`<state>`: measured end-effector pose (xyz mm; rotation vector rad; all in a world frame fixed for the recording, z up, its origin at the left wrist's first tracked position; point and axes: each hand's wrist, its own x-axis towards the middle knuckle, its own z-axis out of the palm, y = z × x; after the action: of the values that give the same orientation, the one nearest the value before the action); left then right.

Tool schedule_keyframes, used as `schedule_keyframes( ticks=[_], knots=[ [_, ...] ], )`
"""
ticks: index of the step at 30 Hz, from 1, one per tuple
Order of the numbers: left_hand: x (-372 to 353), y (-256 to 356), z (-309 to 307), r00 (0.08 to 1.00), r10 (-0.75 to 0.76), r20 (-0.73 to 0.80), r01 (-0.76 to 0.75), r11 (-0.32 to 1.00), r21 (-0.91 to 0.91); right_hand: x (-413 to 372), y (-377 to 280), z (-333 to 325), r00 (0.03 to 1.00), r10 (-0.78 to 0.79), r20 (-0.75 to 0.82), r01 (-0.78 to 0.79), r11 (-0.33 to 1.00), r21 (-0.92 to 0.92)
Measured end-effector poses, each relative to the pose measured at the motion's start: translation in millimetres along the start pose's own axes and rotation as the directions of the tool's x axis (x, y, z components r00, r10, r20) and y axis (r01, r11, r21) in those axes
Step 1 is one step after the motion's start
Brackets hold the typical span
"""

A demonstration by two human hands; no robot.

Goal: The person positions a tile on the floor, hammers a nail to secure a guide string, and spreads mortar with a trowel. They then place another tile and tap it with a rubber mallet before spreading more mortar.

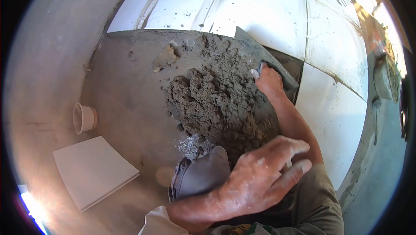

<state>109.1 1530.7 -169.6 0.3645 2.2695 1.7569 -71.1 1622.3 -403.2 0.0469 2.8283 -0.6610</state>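
Note:
My right hand [268,80] grips the handle of a flat metal plastering trowel [264,53]. The trowel's long blade lies tilted along the edge of the white tiles, over a dark strip of bare bed. Beside it spreads a heap of wet grey mortar [212,96], lumpy and loose. Closer to me, my left hand [268,172] hovers with thumb and fingers apart and nothing visible in it. Mortar smears mark its skin. Below the heap, a rounded grey shape [201,174], perhaps my shoe, is partly hidden by my left arm.
Smeared white tiles [268,9] cover the floor ahead and on the right [329,113]. Left of me are a small stack of square tiles [95,170] and a tipped pot [84,118]. A broken lump [167,57] lies beyond the mortar. A basin [383,81] stands far right.

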Motion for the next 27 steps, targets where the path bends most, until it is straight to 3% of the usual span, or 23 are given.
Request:
schedule_keyframes(
  ticks=[2, 4, 6, 9, 10, 12, 15, 16, 18, 19, 21, 24, 27],
  knots=[
    [-6, 4, -3, 0.999, -0.046, 0.016, 0.047, 0.996, -0.076, 23, -22, 10, 0.998, -0.046, 0.045, 0.048, 0.997, -0.062],
    [-6, -1, -8, 0.998, 0.041, -0.036, -0.043, 0.998, -0.039, 36, -40, 26, 0.998, -0.056, 0.006, 0.056, 0.998, -0.040],
    [-8, 1, -14, 0.999, -0.019, -0.047, 0.018, 1.000, -0.014, 29, -61, 31, 0.981, -0.153, 0.119, 0.161, 0.985, -0.058],
    [-2, -4, -15, 0.996, -0.011, -0.085, 0.011, 1.000, 0.008, -9, -74, 30, 0.815, -0.478, 0.327, 0.551, 0.814, -0.186],
    [0, -6, -13, 0.998, -0.014, -0.056, 0.012, 0.999, -0.032, -27, -69, 38, 0.816, -0.518, 0.256, 0.566, 0.806, -0.171],
    [7, -10, -10, 0.993, 0.001, -0.117, -0.003, 1.000, -0.018, -48, -51, 35, 0.867, -0.447, 0.221, 0.484, 0.861, -0.158],
    [13, -15, -7, 0.991, -0.044, -0.128, 0.042, 0.999, -0.024, -75, -18, -14, 0.956, -0.197, 0.216, 0.187, 0.980, 0.066],
    [14, -15, -7, 0.990, -0.080, -0.117, 0.076, 0.996, -0.038, -81, 2, -23, 0.963, -0.166, 0.211, 0.157, 0.986, 0.056],
    [17, -18, -7, 0.990, -0.101, -0.102, 0.099, 0.995, -0.032, -94, 38, -40, 0.989, 0.109, 0.096, -0.124, 0.978, 0.168],
    [19, -20, -6, 0.985, -0.133, -0.110, 0.132, 0.991, -0.014, -103, 56, -38, 0.986, 0.132, 0.104, -0.148, 0.975, 0.166],
    [26, -24, -4, 0.982, -0.154, -0.113, 0.151, 0.988, -0.035, -122, 83, -22, 0.902, 0.432, -0.020, -0.370, 0.793, 0.483],
    [39, -26, 2, 0.980, -0.172, -0.104, 0.167, 0.985, -0.049, -162, 81, -8, 0.823, 0.567, 0.008, -0.488, 0.701, 0.520],
    [50, -29, 11, 0.981, -0.172, -0.086, 0.169, 0.985, -0.044, -171, 68, 1, 0.823, 0.566, -0.047, -0.498, 0.759, 0.420]
  ],
)
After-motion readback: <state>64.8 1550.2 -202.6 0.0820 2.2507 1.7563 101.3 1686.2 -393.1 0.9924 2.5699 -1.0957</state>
